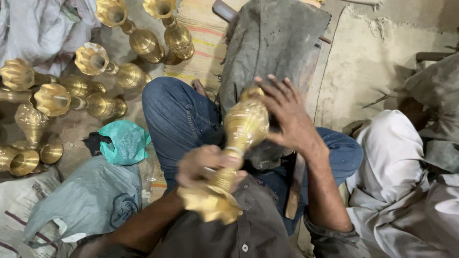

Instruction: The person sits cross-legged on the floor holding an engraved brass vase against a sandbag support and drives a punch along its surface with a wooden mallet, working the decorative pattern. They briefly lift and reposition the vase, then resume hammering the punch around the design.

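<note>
A tall brass vase (239, 143) with a fluted flared mouth lies tilted across my lap, mouth toward me. My left hand (203, 165) grips its narrow neck just above the flared mouth; the hand is blurred. My right hand (287, 117) rests with spread fingers on the far side of the vase's round ribbed belly. Below the vase are my crossed legs in blue jeans (179, 117).
Several more brass vases (103, 102) lie on the floor at the left. A teal plastic bag (125, 142) and a grey bag (91, 198) lie beside my left knee. A dirty grey cloth over a plank (272, 43) lies ahead. White cloth bundles (397, 177) lie at the right.
</note>
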